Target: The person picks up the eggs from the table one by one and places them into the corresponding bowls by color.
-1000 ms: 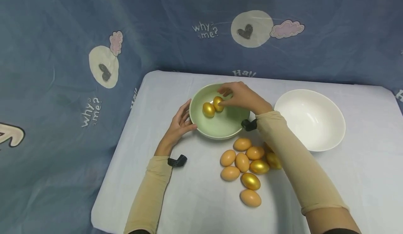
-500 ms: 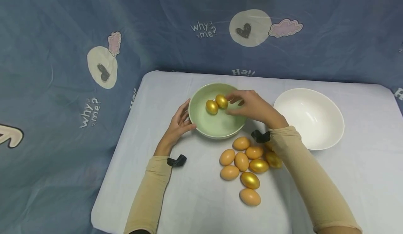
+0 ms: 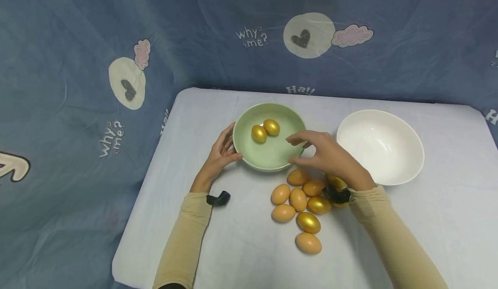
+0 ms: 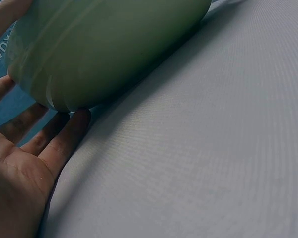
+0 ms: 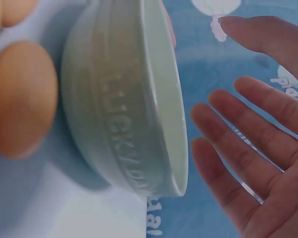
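A green bowl (image 3: 268, 159) stands on the table, with two golden eggs, one (image 3: 258, 134) beside another (image 3: 271, 127), inside it. My left hand (image 3: 218, 157) touches the bowl's left side with spread, fairly straight fingers (image 4: 64, 141); the fingertips meet its lower wall in the left wrist view. Over the bowl's right rim, my right hand (image 3: 327, 155) is spread and holds nothing. In the right wrist view its fingers (image 5: 248, 158) stand apart from the bowl, which has raised lettering. Several brown eggs (image 3: 298, 200) and golden eggs (image 3: 308, 223) lie together in front of the bowl.
A white bowl (image 3: 383, 150) stands to the right, close to my right forearm. My right wrist partly covers some golden eggs (image 3: 335, 182). A blue printed cloth (image 3: 218, 34) hangs behind the white-covered table (image 3: 241, 246).
My right hand has let go of the golden egg and moved right and nearer, to the bowl's right rim. The two golden eggs shifted slightly in the bowl. My left hand stayed put.
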A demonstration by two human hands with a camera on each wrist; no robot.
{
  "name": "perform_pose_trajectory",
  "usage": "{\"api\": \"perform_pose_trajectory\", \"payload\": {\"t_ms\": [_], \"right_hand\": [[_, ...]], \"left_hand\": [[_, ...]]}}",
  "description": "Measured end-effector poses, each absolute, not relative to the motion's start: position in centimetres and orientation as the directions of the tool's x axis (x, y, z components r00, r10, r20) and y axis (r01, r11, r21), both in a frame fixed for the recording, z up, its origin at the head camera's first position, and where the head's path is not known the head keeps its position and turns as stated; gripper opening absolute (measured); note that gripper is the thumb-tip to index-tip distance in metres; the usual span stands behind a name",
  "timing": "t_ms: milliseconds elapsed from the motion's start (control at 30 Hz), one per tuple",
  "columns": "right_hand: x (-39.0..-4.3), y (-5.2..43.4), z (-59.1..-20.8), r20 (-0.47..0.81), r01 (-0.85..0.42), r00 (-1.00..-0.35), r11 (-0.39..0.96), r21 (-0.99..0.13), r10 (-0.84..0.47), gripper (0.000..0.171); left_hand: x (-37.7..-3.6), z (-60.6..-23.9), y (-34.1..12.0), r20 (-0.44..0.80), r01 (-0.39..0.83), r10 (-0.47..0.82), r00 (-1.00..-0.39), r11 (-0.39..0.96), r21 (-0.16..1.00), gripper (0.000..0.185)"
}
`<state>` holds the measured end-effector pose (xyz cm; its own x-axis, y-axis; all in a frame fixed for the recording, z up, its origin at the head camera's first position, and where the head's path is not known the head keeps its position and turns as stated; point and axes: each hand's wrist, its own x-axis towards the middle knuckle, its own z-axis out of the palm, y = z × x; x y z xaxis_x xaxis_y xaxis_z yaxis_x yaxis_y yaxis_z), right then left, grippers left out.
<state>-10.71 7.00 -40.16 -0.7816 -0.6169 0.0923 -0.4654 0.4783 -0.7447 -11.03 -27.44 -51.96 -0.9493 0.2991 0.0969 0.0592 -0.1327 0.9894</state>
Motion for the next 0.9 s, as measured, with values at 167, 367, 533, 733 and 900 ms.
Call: {"api": "perform_pose_trajectory", "payload": {"t_ms": [167, 367, 533, 733, 900], "right_hand": [[-8.2, 8.3, -40.7, 0.127, -0.477, -0.784, 0.459, -0.75, -0.608, 0.048], [-5.4, 10.1, -42.0, 0.189, -0.505, -0.798, 0.464, -0.728, -0.572, 0.047], [-3.2, 11.7, -43.4, 0.218, -0.499, -0.834, 0.525, -0.69, -0.507, 0.053], [-0.9, 13.8, -45.7, 0.292, -0.506, -0.851, 0.538, -0.674, -0.435, 0.058], [0.3, 15.0, -47.0, 0.331, -0.504, -0.859, 0.536, -0.677, -0.39, 0.06]], "left_hand": [[-10.9, -51.7, -27.4, 0.082, 0.046, 0.298, -0.951, -0.127, 0.991, 0.108], [-10.8, -51.6, -27.3, 0.082, 0.045, 0.299, -0.951, -0.13, 0.99, 0.108], [-10.9, -51.7, -27.3, 0.086, 0.047, 0.3, -0.95, -0.136, 0.99, 0.105], [-11.0, -51.7, -27.3, 0.075, 0.037, 0.298, -0.952, -0.133, 0.99, 0.103], [-10.9, -51.7, -27.3, 0.071, 0.033, 0.293, -0.953, -0.13, 0.991, 0.101]]}}
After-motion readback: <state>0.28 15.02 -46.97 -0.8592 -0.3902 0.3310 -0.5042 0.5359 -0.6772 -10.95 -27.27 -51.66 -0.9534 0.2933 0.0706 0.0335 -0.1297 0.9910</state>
